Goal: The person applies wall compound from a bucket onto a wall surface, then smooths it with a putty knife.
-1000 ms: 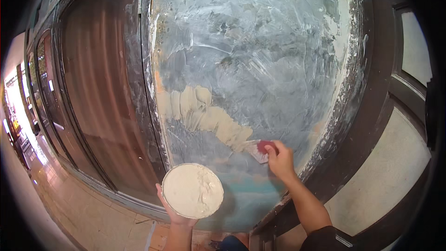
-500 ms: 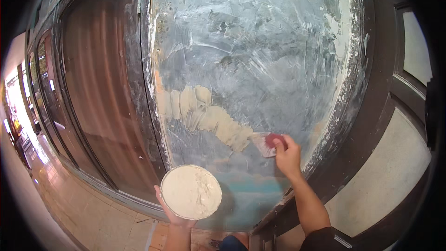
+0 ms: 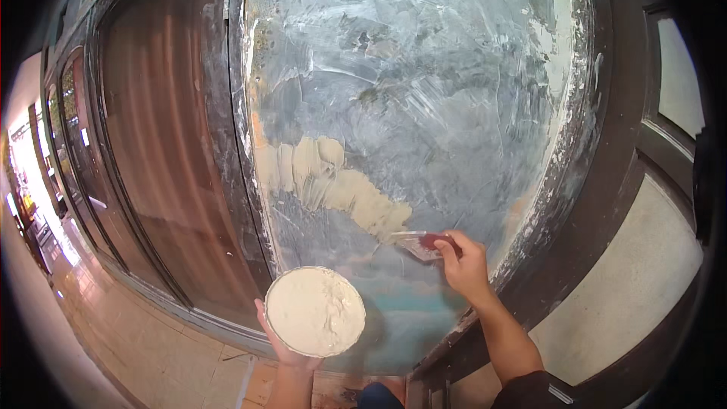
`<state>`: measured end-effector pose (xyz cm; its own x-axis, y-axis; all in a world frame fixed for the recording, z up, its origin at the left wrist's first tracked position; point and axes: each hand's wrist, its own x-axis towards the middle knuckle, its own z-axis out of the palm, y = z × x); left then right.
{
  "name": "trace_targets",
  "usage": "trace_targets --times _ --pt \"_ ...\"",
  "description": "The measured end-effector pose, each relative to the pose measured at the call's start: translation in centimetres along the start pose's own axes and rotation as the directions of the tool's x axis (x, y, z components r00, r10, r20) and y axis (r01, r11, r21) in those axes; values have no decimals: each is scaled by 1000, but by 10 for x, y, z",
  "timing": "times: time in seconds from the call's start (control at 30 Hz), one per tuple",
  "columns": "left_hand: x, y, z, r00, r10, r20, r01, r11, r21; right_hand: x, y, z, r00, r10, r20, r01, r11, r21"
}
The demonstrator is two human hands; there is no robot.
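Observation:
My right hand (image 3: 463,266) is closed round the dark red handle of a putty knife (image 3: 416,243). The knife's blade points left, and its edge meets the lower end of a cream putty patch (image 3: 363,201). That patch runs slantwise across a mottled grey-blue wall (image 3: 424,129). Below and to the left, my left hand (image 3: 282,348) grips a round bowl (image 3: 290,350) from beneath and the side. Cream putty (image 3: 303,310) fills the bowl nearly to the rim, smooth on the left and rough on the right. Most of the left hand's fingers are hidden by the bowl.
A dark wooden frame (image 3: 227,144) with brown glazed panels (image 3: 155,129) stands to the left. On the right is dark woodwork (image 3: 606,204) with pale panels (image 3: 628,288). Tiled floor (image 3: 174,348) stretches along the lower left.
My right hand has moved slightly down with the putty knife, whose blade now reaches farther left and lies flatter. The bowl has shifted a little to the right.

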<state>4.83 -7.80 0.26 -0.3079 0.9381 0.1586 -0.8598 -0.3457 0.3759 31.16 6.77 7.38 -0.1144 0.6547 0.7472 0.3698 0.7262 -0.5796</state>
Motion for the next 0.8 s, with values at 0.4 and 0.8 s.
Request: trace_targets --times 0.4,0.8 --pt "2 -1 15 1000 -3 1 3 1000 -14 -24 -90 -15 577 -668 469 797 586 -146" --pt "-4 -4 20 1000 -23 -10 22 999 -23 -24 -98 -15 560 -691 457 822 534 -199"
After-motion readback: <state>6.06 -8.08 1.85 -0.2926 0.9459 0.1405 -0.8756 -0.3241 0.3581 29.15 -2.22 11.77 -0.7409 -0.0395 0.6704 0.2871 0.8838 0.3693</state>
